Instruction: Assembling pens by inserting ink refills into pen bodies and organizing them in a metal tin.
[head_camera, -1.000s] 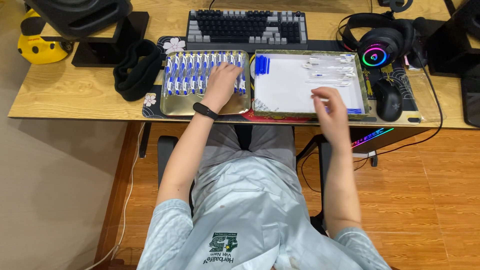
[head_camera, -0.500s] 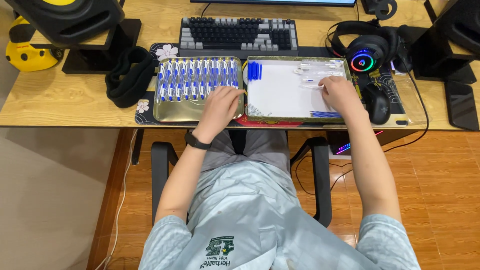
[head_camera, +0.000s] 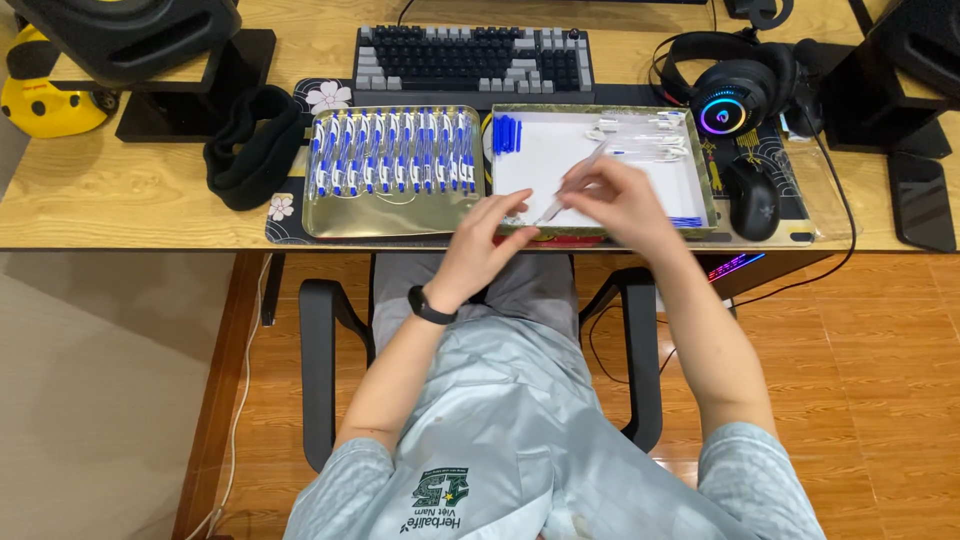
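Clear plastic pen barrel (head_camera: 578, 180) was pinched in the right hand (head_camera: 625, 200) above the white-lined tray (head_camera: 700, 170); the left hand (head_camera: 492, 232) met its lower tip, fingers lightly closed. Steady alignment seemed advisable.

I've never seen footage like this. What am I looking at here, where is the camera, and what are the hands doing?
There is no machine here: a seated person works with two bare hands, and the camera sits on their head, looking down at a wooden desk. On it lie two shallow trays. The left tray holds a neat row of white and blue pens. The right tray holds clear pen barrels and small blue caps. The right hand holds one slim clear pen part, and the left hand, wearing a black wristband, meets it over the right tray. Behind are a keyboard, a headset and a mouse.
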